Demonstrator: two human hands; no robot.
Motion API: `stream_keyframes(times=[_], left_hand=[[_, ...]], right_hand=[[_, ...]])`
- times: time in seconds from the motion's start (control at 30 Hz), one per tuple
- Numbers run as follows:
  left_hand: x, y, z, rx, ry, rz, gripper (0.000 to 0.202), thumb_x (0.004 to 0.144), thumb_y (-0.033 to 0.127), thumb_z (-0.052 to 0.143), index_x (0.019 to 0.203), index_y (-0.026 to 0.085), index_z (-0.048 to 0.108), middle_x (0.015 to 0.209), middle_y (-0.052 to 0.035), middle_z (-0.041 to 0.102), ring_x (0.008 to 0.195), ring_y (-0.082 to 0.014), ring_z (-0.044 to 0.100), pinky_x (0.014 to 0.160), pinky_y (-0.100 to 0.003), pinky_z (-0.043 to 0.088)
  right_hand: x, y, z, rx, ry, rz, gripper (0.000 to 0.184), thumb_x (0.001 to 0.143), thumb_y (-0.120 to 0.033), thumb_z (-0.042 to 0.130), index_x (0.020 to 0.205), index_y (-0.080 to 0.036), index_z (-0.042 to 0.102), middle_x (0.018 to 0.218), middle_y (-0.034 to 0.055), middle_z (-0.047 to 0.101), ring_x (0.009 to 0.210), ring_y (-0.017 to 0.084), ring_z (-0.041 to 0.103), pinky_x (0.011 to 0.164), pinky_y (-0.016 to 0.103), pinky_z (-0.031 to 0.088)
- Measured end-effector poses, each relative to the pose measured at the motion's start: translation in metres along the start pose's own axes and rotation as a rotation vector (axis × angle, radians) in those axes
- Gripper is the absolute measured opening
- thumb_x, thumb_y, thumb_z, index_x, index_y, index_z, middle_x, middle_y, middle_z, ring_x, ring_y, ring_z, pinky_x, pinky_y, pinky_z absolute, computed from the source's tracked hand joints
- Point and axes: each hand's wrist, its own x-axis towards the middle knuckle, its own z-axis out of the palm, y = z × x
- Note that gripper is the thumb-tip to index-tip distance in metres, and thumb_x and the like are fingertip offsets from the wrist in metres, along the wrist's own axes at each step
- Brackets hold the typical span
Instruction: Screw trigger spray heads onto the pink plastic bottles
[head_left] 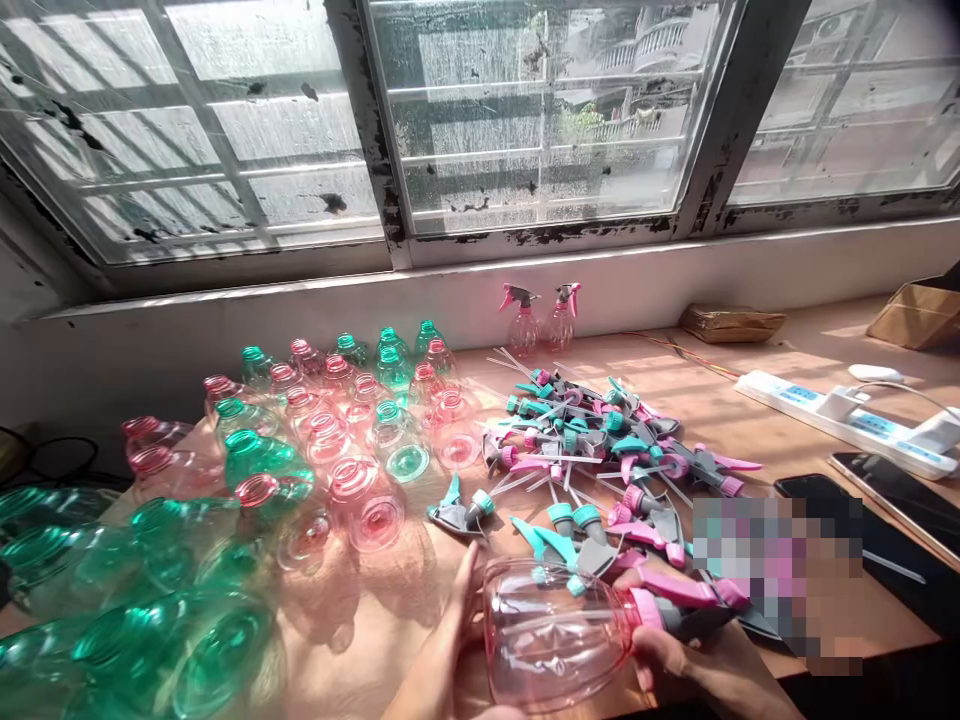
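A clear pink spray bottle (555,625) lies sideways between my hands at the table's front edge, its base to the left. My left hand (444,640) is closed around the base end, some fingers hidden by the bottle. At the neck, my right hand (686,655) grips the pink collar (646,610) with thumb and fingers. A grey-and-pink trigger head (686,595) sits on the neck, and its straw shows inside the bottle. Just beyond lie teal-and-grey trigger heads (574,545), with a single one (461,512) to their left.
Open pink bottles (326,440) and green bottles (259,455) stand in a crowd at left. Loose trigger heads (585,425) with straws are heaped mid-table. Two fitted spray bottles (561,325) stand by the wall. At right are a power strip (847,420) and phones (900,490).
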Motion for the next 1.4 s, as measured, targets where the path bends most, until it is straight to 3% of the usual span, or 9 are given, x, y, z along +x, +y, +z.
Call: stream_keyframes(times=[0.07, 0.17, 0.4, 0.6, 0.7, 0.77, 1.07, 1.23, 1.4], left_hand=[[-0.003, 0.000, 0.003, -0.025, -0.004, 0.054, 0.126, 0.072, 0.064, 0.081, 0.162, 0.034, -0.002, 0.166, -0.0109, 0.035, 0.146, -0.0431, 0.043, 0.117, -0.053, 0.044], [-0.005, 0.002, 0.007, -0.056, -0.066, 0.151, 0.110, 0.082, 0.056, 0.077, 0.162, 0.034, 0.005, 0.166, -0.0118, 0.034, 0.146, -0.0415, 0.043, 0.117, -0.053, 0.044], [-0.003, -0.008, 0.008, 0.042, -0.016, 0.288, 0.084, 0.094, 0.047, 0.066, 0.160, 0.035, 0.016, 0.168, -0.0102, 0.029, 0.146, -0.0391, 0.044, 0.119, -0.051, 0.042], [-0.001, -0.016, 0.000, -0.002, -0.038, 0.197, 0.109, 0.084, 0.047, 0.078, 0.162, 0.034, 0.002, 0.168, -0.0122, 0.033, 0.150, -0.0405, 0.037, 0.116, -0.052, 0.046], [-0.002, -0.013, -0.003, -0.010, -0.049, 0.179, 0.101, 0.084, 0.044, 0.079, 0.162, 0.031, 0.016, 0.164, -0.0120, 0.041, 0.150, -0.0397, 0.037, 0.123, -0.055, 0.034], [-0.002, -0.011, -0.002, 0.007, -0.045, 0.194, 0.098, 0.085, 0.041, 0.080, 0.161, 0.032, 0.019, 0.168, -0.0095, 0.034, 0.153, -0.0379, 0.031, 0.126, -0.053, 0.030], [-0.006, -0.019, -0.002, 0.215, -0.031, 0.237, 0.094, 0.096, 0.044, 0.065, 0.161, 0.039, -0.002, 0.172, -0.0051, 0.023, 0.149, -0.0333, 0.042, 0.124, -0.049, 0.036], [-0.008, -0.017, -0.006, 0.341, -0.020, 0.194, 0.096, 0.092, 0.045, 0.070, 0.162, 0.037, 0.006, 0.173, -0.0019, 0.016, 0.155, -0.0355, 0.028, 0.128, -0.053, 0.027], [-0.007, -0.020, -0.005, 0.420, 0.005, 0.238, 0.091, 0.094, 0.039, 0.068, 0.162, 0.037, 0.008, 0.173, -0.0006, 0.016, 0.158, -0.0332, 0.021, 0.130, -0.052, 0.018]], right_hand=[[0.000, -0.003, 0.000, 0.003, -0.010, -0.058, 0.053, 0.080, -0.067, 0.071, 0.057, -0.020, 0.077, 0.059, 0.0071, 0.075, 0.059, 0.022, 0.065, 0.061, 0.031, 0.054], [0.001, -0.007, 0.002, 0.067, 0.007, -0.114, 0.048, 0.082, -0.061, 0.075, 0.057, -0.020, 0.077, 0.056, 0.0059, 0.076, 0.058, 0.020, 0.069, 0.062, 0.029, 0.055], [0.007, -0.001, 0.005, 0.262, -0.005, -0.033, 0.047, 0.073, -0.062, 0.084, 0.072, -0.015, 0.081, 0.059, 0.0047, 0.074, 0.053, 0.015, 0.067, 0.050, 0.021, 0.051], [0.008, 0.004, 0.001, 0.177, -0.040, -0.076, 0.044, 0.077, -0.058, 0.082, 0.066, -0.015, 0.078, 0.058, 0.0048, 0.074, 0.055, 0.016, 0.066, 0.056, 0.026, 0.054], [0.008, 0.005, 0.000, 0.153, -0.060, -0.045, 0.049, 0.078, -0.061, 0.079, 0.065, -0.014, 0.078, 0.062, 0.0060, 0.074, 0.054, 0.017, 0.065, 0.052, 0.027, 0.051], [0.008, 0.005, 0.000, 0.164, -0.068, -0.035, 0.051, 0.077, -0.063, 0.079, 0.065, -0.014, 0.078, 0.062, 0.0060, 0.073, 0.054, 0.017, 0.065, 0.051, 0.026, 0.050], [0.006, -0.007, 0.002, 0.239, -0.044, -0.010, 0.047, 0.074, -0.060, 0.084, 0.073, -0.013, 0.079, 0.058, 0.0044, 0.073, 0.047, 0.012, 0.060, 0.044, 0.020, 0.046], [0.003, -0.010, 0.000, 0.240, -0.033, -0.074, 0.039, 0.074, -0.053, 0.087, 0.087, -0.017, 0.077, 0.059, 0.0013, 0.074, 0.055, 0.017, 0.068, 0.058, 0.027, 0.055], [0.005, -0.004, -0.003, 0.201, -0.105, -0.081, 0.047, 0.082, -0.061, 0.077, 0.074, -0.014, 0.080, 0.066, 0.0050, 0.075, 0.063, 0.017, 0.070, 0.063, 0.028, 0.057]])
